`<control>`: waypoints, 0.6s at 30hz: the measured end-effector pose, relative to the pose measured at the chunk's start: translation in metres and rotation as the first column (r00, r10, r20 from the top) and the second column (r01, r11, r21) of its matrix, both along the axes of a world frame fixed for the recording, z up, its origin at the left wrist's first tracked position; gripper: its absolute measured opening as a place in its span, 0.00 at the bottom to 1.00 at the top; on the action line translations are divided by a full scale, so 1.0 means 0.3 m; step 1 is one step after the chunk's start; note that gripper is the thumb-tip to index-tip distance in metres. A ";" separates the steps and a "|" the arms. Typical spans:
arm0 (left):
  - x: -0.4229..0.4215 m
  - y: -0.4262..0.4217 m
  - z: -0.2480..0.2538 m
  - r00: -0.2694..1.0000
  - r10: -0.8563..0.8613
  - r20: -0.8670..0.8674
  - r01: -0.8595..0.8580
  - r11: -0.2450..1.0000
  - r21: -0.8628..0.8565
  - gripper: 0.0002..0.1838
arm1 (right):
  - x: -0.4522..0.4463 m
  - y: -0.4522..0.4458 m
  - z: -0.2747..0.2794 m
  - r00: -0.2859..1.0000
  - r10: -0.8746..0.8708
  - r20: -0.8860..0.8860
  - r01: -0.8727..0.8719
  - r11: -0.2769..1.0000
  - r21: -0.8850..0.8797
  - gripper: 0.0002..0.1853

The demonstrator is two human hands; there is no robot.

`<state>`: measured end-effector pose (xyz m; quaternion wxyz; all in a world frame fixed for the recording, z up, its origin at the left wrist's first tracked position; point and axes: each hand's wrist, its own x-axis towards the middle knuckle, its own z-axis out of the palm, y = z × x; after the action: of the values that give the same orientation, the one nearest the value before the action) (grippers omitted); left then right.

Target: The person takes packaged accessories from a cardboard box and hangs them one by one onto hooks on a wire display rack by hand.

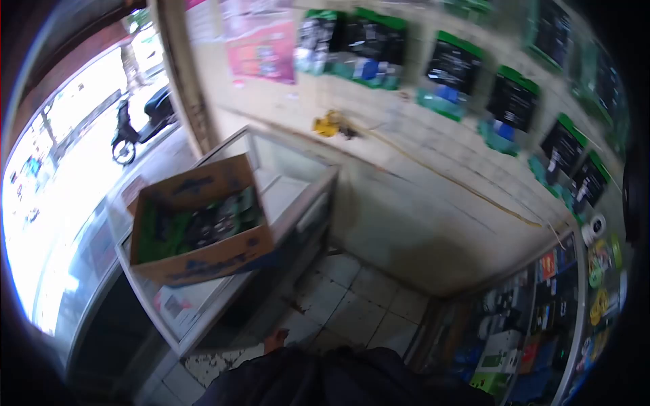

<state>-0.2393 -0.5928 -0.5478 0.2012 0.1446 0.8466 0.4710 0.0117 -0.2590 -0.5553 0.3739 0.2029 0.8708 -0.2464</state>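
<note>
Can see a rectangular cardboard box [203,260] of glossy packs [217,223] on the glass-topped surface [288,223], but cannot tell as open or closed the blurred left hand [276,338] near square tiles [359,308].

Left hand [274,340] mostly hidden behind dark clothing [338,379], itself cut by bottom edge; can't tell what it grips. Right hand hidden or out of frame. Up-left of the grip: cardboard box [203,262], print blurred, front wall hiding lower part of packs [213,223]. Above grip: yellow object [326,124], too smeared to name. Up-right: hanging packs [453,64], labels unreadable.
</note>
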 end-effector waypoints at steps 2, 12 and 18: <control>-0.009 0.000 0.294 0.988 -0.041 -0.146 0.046 0.998 0.033 0.11 | -0.136 -0.009 0.023 0.988 -0.111 -0.107 0.108 0.993 -0.036 0.20; -0.338 -0.086 1.334 0.472 0.267 -0.840 0.215 0.889 0.404 0.16 | -1.075 -0.288 1.350 0.357 -0.598 -0.717 -0.347 0.628 -0.696 0.16; -0.662 -0.116 1.457 0.549 0.276 -0.789 -0.207 0.959 0.191 0.15 | -1.508 -0.453 1.536 0.305 0.266 -0.914 -0.596 0.802 0.035 0.35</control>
<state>-0.4378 -0.6276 -0.1107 -0.2782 0.2327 0.8379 0.4078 -0.4408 -0.3950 -0.0945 -0.0601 -0.2641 0.9018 -0.3368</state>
